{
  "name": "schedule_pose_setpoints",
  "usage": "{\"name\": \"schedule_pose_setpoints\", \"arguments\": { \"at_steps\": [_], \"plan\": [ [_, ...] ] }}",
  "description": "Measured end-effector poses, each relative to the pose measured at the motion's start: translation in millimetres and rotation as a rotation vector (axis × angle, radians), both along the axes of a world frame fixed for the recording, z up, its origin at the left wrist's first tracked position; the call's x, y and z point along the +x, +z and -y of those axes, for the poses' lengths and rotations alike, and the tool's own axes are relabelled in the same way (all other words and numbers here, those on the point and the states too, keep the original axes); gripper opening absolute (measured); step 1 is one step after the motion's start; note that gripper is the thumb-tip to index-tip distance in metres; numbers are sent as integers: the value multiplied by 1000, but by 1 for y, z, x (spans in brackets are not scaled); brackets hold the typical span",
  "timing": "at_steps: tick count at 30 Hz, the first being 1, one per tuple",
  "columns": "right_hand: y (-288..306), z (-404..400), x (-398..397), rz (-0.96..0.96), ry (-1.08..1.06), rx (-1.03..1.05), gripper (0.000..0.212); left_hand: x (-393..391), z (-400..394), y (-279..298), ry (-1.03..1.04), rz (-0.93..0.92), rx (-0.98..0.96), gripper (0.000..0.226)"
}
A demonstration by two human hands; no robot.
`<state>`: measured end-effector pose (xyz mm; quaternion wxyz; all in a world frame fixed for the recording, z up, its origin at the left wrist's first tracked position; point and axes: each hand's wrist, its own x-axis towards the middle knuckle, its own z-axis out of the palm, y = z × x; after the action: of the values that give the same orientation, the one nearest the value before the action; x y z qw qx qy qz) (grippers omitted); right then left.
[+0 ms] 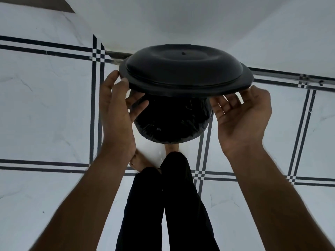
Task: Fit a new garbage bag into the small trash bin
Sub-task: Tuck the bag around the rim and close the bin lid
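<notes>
White marble-look tiled floor (45, 109) with dark double-stripe grid lines is seen across most of the frame; a plain white wall (163, 20) fills the upper part, met at a dark skirting line behind the bin. A dark wedge of something at the upper left corner cannot be identified.

Person's legs in black trousers (163, 205) are seen at lower centre, bare feet (139, 160) planted just in front of the bin, so the bin is judged to be reached from directly above.

Round black plastic domed lid (183, 69) with a wide flat flange is held at centre frame, above the small black round trash bin (170, 120) and covering its far side. It is judged to be mid-placement, lowered level so the flange seats evenly on the rim.

The bin stands on the floor close to the wall, centre of frame. A crinkled black plastic garbage bag (159, 129) is seen lining its inside and lapped over the near rim, so the bagging is judged done, with only the closing left.

Left hand (117, 105) is at the lid's left edge, flange pinched between thumb on top and fingers beneath. Right hand (241, 113) is at the right edge, palm up, fingers loosely spread under the flange as support; a closed grip is not seen.
</notes>
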<state>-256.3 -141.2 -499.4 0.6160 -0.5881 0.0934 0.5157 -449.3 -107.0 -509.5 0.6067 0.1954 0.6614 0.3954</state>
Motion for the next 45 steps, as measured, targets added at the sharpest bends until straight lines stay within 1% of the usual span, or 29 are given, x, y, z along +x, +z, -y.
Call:
{"name": "schedule_pose_setpoints", "arguments": {
  "at_steps": [3, 7, 10, 12, 13, 14, 16, 17, 18, 19, 20, 21, 22, 23, 25, 28, 29, 32, 33, 35, 37, 38, 39, 41, 42, 45],
  "plan": [
    [-5, -4, 1, 6, 13, 7, 33, 0, -5, -1, 1, -10, 21, 46],
    [-4, -20, 5, 92, 91, 21, 40, 0, -20, -1, 24, -20, 44, 44],
    [-3, -31, 8, 133, 158, 40, 50, 0, -34, -4, 52, -35, 59, 34],
    [-12, -36, 6, 253, 227, -34, 50, -1, -39, -13, 92, -46, 46, 27],
    [-21, -36, 3, 341, 259, -93, 46, -2, -40, -21, 104, -61, 31, 24],
    [-34, -33, 1, 455, 302, -160, 37, -5, -39, -33, 103, -87, 5, 19],
    [-68, -20, 3, 727, 448, -320, 20, -12, -32, -63, 34, -186, -99, 12],
    [-85, -12, 6, 837, 541, -399, 19, -15, -26, -79, -20, -235, -181, 12],
    [-99, -5, 9, 918, 634, -465, 25, -18, -18, -93, -76, -265, -270, 15],
    [-112, 2, 13, 971, 718, -516, 33, -20, -9, -105, -113, -272, -357, 18],
    [-123, 6, 18, 987, 780, -551, 42, -21, 0, -114, -135, -263, -430, 15],
    [-132, 9, 22, 974, 816, -573, 50, -22, 8, -123, -150, -257, -490, 10],
    [-141, 11, 25, 948, 835, -578, 54, -23, 15, -130, -165, -261, -527, 19],
    [-148, 10, 28, 929, 848, -571, 53, -24, 20, -134, -182, -269, -538, 29],
    [-159, 9, 35, 898, 863, -561, 42, -26, 26, -139, -224, -283, -520, 36],
    [-167, 3, 49, 806, 799, -550, 23, -32, 27, -146, -216, -251, -504, 28],
    [-168, 3, 54, 781, 798, -527, 21, -35, 27, -146, -202, -236, -500, 25],
    [-165, 6, 64, 672, 813, -437, 18, -40, 25, -143, -232, -208, -488, 24],
    [-163, 7, 65, 629, 793, -418, 17, -43, 24, -143, -225, -183, -499, 25],
    [-158, 7, 66, 533, 673, -462, 15, -47, 23, -142, -186, -112, -555, 28],
    [-154, 5, 63, 441, 508, -578, 30, -51, 22, -142, -174, -32, -605, 36],
    [-152, 5, 61, 394, 472, -624, 36, -51, 21, -143, -167, 4, -620, 39],
    [-150, 8, 58, 333, 460, -640, 36, -51, 21, -143, -146, 50, -627, 43],
    [-147, 18, 51, 189, 437, -610, 37, -47, 23, -143, -97, 118, -635, 52],
    [-147, 23, 49, 129, 406, -581, 39, -45, 24, -143, -88, 121, -626, 53],
    [-148, 32, 47, 50, 309, -513, 43, -40, 29, -141, -54, 112, -586, 50]
  ]
}}
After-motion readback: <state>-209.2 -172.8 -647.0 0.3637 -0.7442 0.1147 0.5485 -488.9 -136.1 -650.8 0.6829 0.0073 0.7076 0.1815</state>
